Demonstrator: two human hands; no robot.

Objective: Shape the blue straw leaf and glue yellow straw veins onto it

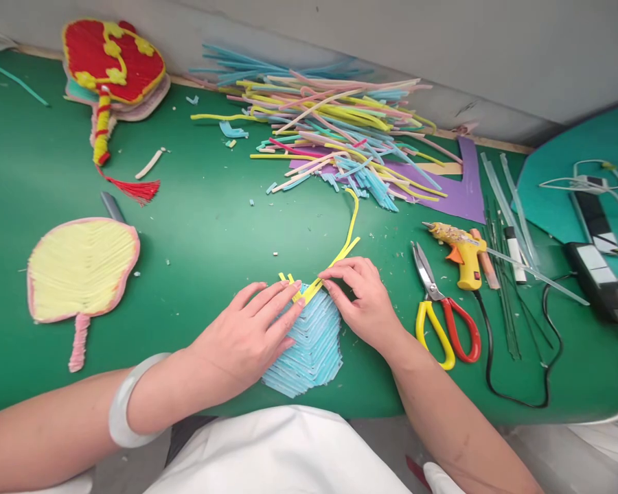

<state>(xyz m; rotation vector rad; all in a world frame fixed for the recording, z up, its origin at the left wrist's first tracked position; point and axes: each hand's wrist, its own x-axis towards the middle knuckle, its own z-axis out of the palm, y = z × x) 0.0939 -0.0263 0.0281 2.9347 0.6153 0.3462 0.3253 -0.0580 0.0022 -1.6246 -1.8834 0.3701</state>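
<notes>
A light blue panel of pipe cleaners [314,343], laid in a chevron pattern, lies flat on the table before me. Yellow pipe cleaners [350,230] cross its top edge, with one long end curving up and away. My left hand [252,329] lies over the panel's left side, fingers stretched out, fingertips resting on the yellow strips. With thumb and forefinger, my right hand [363,298] pinches a yellow pipe cleaner at the panel's upper right. The left fingers hide part of the panel and strips.
Right of my hands lie scissors [432,295], a yellow glue gun [461,254] with its black cord, and thin wires [502,288]. Behind is a heap of pipe cleaners [334,110] over purple sheet [468,178]. A yellow fan [85,271] and red fan [113,62] lie left.
</notes>
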